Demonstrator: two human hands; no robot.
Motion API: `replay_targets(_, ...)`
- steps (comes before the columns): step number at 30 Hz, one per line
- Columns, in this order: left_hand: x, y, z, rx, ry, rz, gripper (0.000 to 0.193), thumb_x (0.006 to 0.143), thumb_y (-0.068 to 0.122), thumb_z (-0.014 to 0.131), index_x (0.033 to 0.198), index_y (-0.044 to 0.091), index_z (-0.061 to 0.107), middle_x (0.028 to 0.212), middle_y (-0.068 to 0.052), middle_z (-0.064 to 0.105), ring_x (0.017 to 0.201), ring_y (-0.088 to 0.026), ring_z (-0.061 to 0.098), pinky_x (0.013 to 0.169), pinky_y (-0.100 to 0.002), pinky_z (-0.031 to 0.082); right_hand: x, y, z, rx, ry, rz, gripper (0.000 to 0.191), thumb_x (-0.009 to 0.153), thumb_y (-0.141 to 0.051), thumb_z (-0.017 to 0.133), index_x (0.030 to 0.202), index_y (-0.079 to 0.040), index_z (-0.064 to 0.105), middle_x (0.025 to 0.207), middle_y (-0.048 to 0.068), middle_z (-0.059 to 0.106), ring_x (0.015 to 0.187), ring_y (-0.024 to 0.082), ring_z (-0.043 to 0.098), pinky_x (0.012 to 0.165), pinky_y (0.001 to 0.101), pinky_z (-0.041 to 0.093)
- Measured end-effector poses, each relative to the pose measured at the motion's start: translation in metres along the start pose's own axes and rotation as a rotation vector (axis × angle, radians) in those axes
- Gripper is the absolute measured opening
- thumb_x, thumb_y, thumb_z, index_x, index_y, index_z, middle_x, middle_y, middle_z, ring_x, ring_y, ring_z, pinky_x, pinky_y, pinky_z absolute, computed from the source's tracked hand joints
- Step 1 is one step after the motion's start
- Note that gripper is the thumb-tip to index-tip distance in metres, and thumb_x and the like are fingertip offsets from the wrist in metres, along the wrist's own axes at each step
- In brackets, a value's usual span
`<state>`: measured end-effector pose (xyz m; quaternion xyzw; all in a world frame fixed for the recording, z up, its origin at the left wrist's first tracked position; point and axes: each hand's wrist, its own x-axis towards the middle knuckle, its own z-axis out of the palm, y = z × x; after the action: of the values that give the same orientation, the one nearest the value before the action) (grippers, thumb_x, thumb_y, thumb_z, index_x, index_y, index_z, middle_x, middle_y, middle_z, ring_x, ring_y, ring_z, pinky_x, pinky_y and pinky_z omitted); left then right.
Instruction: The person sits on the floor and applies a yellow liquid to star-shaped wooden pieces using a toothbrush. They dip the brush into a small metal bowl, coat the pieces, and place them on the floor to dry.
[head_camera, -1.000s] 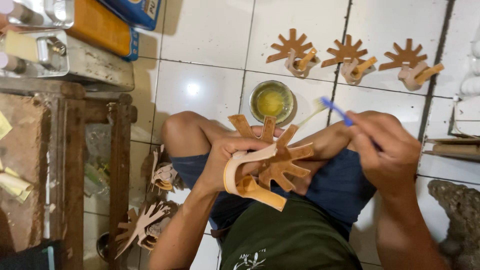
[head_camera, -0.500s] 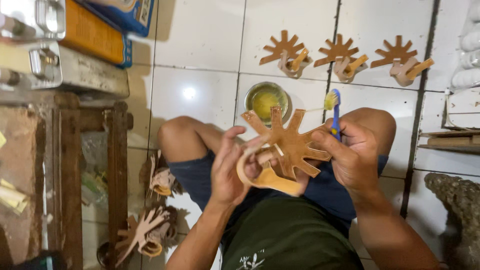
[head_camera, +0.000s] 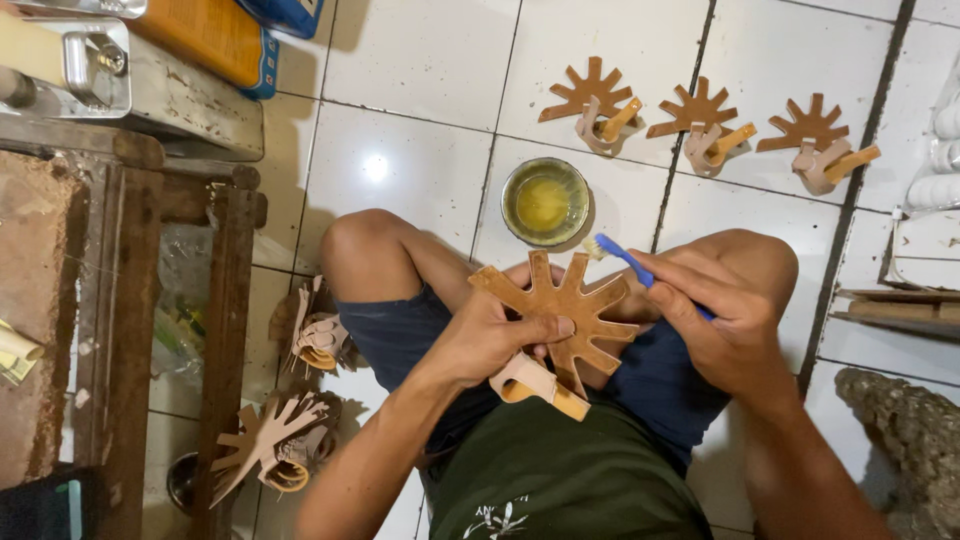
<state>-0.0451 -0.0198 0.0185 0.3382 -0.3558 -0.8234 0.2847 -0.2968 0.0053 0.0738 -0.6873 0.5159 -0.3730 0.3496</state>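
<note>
My left hand (head_camera: 495, 335) grips a brown leather piece (head_camera: 565, 305) cut with several spread fingers, held flat over my lap. A curled tan strap (head_camera: 535, 385) hangs from its underside. My right hand (head_camera: 715, 310) pinches a blue toothbrush (head_camera: 625, 258) whose bristle end touches the upper right edge of the leather piece. A small glass bowl of yellow glue (head_camera: 545, 201) stands on the white tile floor (head_camera: 420, 160) just beyond my knees.
Three finished leather pieces (head_camera: 705, 118) lie in a row on the tiles at the top. More pieces (head_camera: 285, 435) pile by my left leg. A wooden bench (head_camera: 130, 330) and metal tool (head_camera: 90, 60) stand at left; rough stone (head_camera: 900, 420) at right.
The leather piece has turned flatter toward the camera and shifted slightly. My right hand has brought the toothbrush from above the bowl down onto the piece's edge.
</note>
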Motion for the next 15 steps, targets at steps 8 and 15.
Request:
replay_targets(8,-0.007,0.035,0.003,0.113,-0.046,0.073,0.048,0.087,0.003,0.076,0.131,0.001,0.056,0.087,-0.001,0.068,0.064,-0.004,0.059,0.056,-0.02,0.05,0.003,0.002,-0.001,-0.053,0.017,0.008,0.026,0.097,0.0,0.067,0.122,0.002,0.071,0.092,0.009,0.072,0.078,0.013,0.064,0.068,0.0252,0.05)
replay_targets(15,-0.008,0.042,0.0,0.155,-0.067,0.07,0.051,0.087,0.005,0.077,0.134,0.001,0.057,0.086,0.0,0.067,0.066,-0.003,0.058,0.056,-0.02,0.049,-0.002,0.002,-0.009,-0.155,0.013,0.034,0.02,0.096,-0.004,0.066,0.115,0.0,0.073,0.092,0.006,0.071,0.078,0.013,0.066,0.067,0.0255,0.051)
